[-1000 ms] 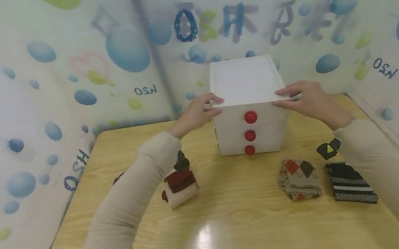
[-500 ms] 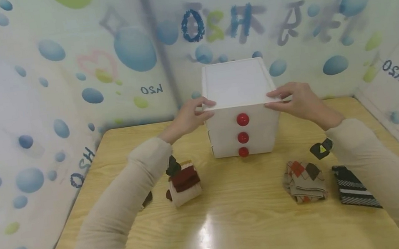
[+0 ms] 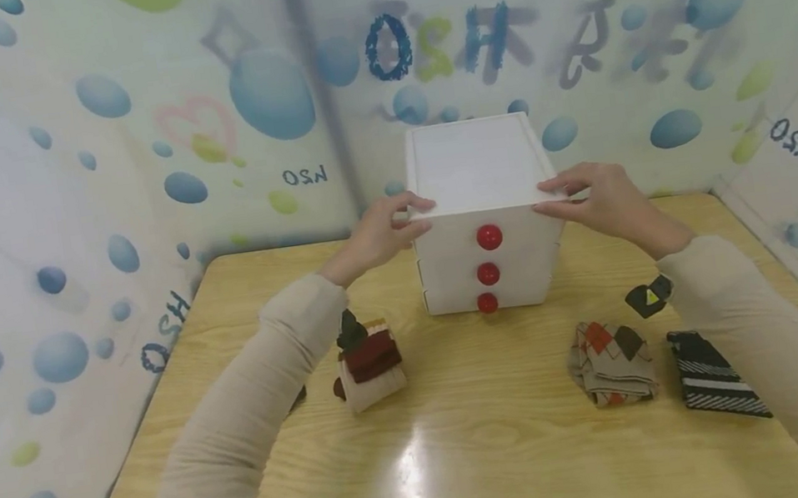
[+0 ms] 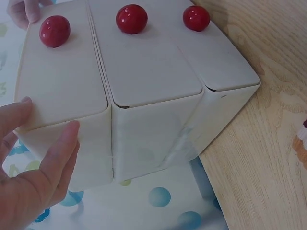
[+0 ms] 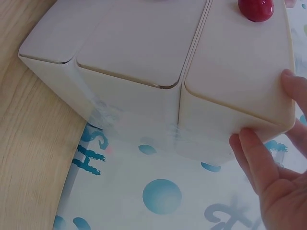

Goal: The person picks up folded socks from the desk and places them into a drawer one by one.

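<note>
A white three-drawer cabinet (image 3: 481,158) with round red knobs (image 3: 489,237) stands at the back of the table, its drawers closed. My left hand (image 3: 380,230) grips its top front left corner; in the left wrist view, the thumb lies on the top drawer's front and the fingers (image 4: 64,143) against the side. At the opposite top corner my right hand (image 3: 607,196) holds the cabinet likewise, with thumb at the front and fingers (image 5: 256,153) on the side wall. Both hands are at the same height.
On the wooden table (image 3: 486,448), a folded beige and maroon cloth bundle (image 3: 372,366) lies left. To the right are a folded argyle cloth (image 3: 611,364) and a folded black striped cloth (image 3: 714,376). The left sleeve partly hides a dark item (image 3: 299,399). A patterned curtain (image 3: 203,140) hangs behind.
Over the first half second the cabinet has shifted slightly left on the table, with both hands still on its corners. Since then it has hardly moved. The view has swung a little left.
</note>
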### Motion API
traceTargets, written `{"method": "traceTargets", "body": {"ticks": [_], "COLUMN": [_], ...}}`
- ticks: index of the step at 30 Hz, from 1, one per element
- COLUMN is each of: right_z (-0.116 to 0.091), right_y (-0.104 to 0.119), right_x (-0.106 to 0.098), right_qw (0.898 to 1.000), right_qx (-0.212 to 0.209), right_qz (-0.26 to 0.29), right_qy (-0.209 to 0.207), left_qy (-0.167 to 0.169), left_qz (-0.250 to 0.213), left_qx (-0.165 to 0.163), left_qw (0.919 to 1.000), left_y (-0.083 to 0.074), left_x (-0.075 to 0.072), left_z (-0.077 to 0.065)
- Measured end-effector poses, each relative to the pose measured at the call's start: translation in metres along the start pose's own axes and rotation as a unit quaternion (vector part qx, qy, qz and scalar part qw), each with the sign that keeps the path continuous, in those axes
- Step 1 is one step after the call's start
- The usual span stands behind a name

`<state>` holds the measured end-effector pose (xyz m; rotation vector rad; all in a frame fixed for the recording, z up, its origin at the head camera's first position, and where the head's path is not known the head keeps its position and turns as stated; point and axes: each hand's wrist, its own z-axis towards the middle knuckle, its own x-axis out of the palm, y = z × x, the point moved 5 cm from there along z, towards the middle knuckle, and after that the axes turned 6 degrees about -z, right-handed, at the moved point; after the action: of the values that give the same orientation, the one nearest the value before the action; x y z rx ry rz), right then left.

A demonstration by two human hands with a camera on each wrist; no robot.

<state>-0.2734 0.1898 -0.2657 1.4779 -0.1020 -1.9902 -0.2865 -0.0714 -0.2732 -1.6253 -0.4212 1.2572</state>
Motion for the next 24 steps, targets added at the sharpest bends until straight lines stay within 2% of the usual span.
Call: {"method": "traceTargets", "body": {"ticks": [9, 16, 24], "right_z": [-0.0030, -0.0005, 0.0043], "right_y": [-0.0019, 0.0025, 0.0051], "right_x": [-0.0030, -0.0054, -0.0075], "right_qw": [0.999, 0.999, 0.993], "right_qx": [0.024, 0.017, 0.065], "right_qz": [0.007, 0.003, -0.002], "right_qy": [0.024, 0.039, 0.095], "left_qy": [-0.002, -0.017, -0.028], "left_qz": [-0.002, -0.005, -0.007], "left_qx": [0.006, 0.015, 0.007], "left_qw": [1.0000, 0.9997, 0.9996], "left_y": [-0.0019, -0.0035, -0.0023], "left_x": [0.0035, 0.0037, 0.0020], "left_z": [0.0015, -0.0001, -0.0038]}}
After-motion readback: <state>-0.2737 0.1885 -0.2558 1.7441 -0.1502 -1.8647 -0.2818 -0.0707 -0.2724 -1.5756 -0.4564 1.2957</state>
